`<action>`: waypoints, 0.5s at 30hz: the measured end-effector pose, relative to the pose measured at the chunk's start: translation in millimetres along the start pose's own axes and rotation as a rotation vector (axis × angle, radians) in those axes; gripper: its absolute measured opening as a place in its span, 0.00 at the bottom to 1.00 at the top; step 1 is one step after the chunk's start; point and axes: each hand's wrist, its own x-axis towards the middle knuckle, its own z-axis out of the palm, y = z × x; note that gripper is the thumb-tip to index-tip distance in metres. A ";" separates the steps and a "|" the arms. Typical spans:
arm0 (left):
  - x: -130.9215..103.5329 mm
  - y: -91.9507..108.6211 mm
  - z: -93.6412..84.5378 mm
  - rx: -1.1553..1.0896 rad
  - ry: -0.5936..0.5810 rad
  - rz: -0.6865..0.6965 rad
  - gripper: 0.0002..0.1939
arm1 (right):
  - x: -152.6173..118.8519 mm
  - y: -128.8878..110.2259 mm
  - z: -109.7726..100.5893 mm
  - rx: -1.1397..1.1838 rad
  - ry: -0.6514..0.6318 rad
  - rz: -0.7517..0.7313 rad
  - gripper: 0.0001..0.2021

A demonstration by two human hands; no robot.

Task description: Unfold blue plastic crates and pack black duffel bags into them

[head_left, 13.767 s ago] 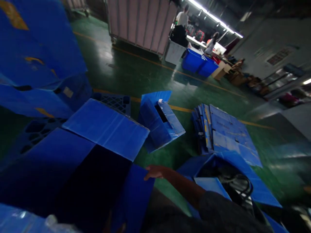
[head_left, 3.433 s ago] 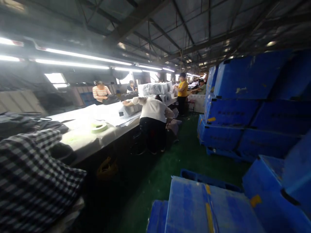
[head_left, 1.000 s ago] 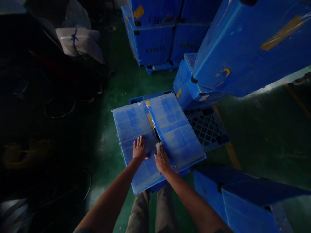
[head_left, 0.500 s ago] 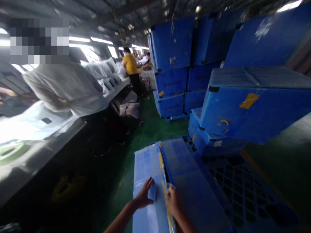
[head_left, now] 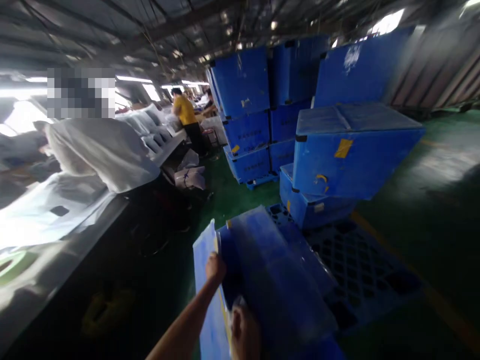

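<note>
Directly in front of me is a blue box (head_left: 277, 265) whose top has two long flaps. The left flap (head_left: 203, 272) is tilted up, leaving a dark gap along the middle. My left hand (head_left: 215, 268) is closed around this flap's inner edge, where yellow tape runs. Lower down, my right hand (head_left: 244, 331) is closed beside the gap, with a crumpled, translucent piece of plastic (head_left: 239, 302) showing at its fingers. The right flap lies flat. What is inside the box is too dark to make out.
A blue pallet (head_left: 360, 265) lies on the right, with stacked blue boxes (head_left: 337, 165) behind it. More boxes (head_left: 245, 130) stand farther back. To the left, a person in a white shirt (head_left: 101, 152) stands at a long table (head_left: 101, 220); another in yellow (head_left: 184, 110) is beyond.
The left flap has risen and the gap has widened. My left hand has moved from flat on the flap to gripping its edge. My right hand has come lower and nearer me.
</note>
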 end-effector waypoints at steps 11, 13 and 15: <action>43.6 -152.3 -56.8 -0.173 -0.056 0.176 0.08 | 132.8 15.8 67.1 -0.723 -0.076 0.034 0.29; 40.3 -182.2 -56.1 -0.227 -0.075 0.194 0.09 | 136.0 36.4 72.2 -0.837 -0.166 0.049 0.29; 42.2 -208.9 -55.1 -0.272 -0.085 0.202 0.09 | 133.8 45.7 72.1 -0.921 -0.193 0.089 0.28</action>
